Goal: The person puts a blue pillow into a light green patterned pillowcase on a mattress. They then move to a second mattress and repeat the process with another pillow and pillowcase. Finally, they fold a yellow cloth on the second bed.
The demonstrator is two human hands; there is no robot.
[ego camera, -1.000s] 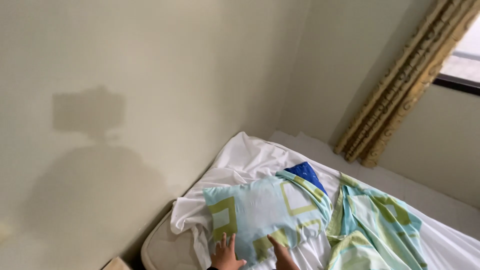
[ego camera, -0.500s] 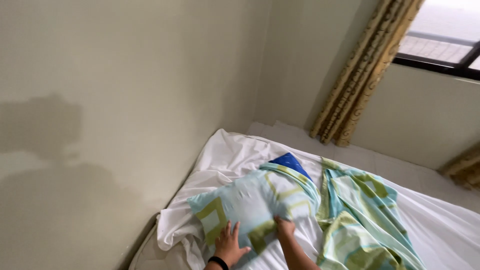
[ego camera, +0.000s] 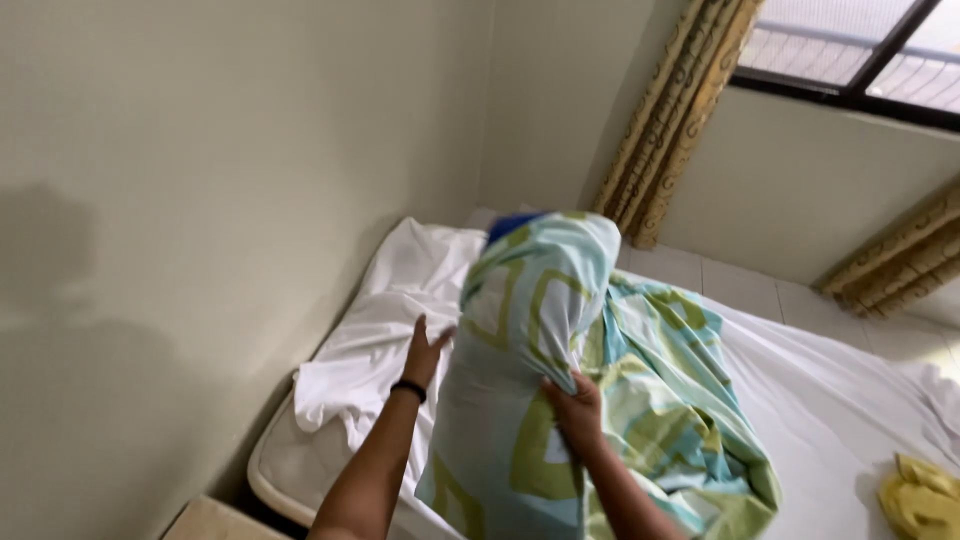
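A pillow (ego camera: 520, 340) in a light blue case with green and white square patterns stands lifted on end above the mattress. My right hand (ego camera: 575, 410) grips a fold of the case on its front. My left hand (ego camera: 425, 350), with a black band at the wrist, presses flat against the pillow's left side, fingers spread. A dark blue corner shows at the pillow's top. A matching patterned blanket (ego camera: 680, 400) lies bunched right behind and beside the pillow.
The mattress (ego camera: 840, 400) with a loose white sheet (ego camera: 370, 350) fills the corner against the pale wall. Patterned gold curtains (ego camera: 670, 110) hang by a window at the upper right. A yellow cloth (ego camera: 920, 500) lies at the right edge. A beige surface (ego camera: 210, 522) sits lower left.
The pillow lay flat on the bed under both hands; now it is raised upright. The camera has swung right and closer.
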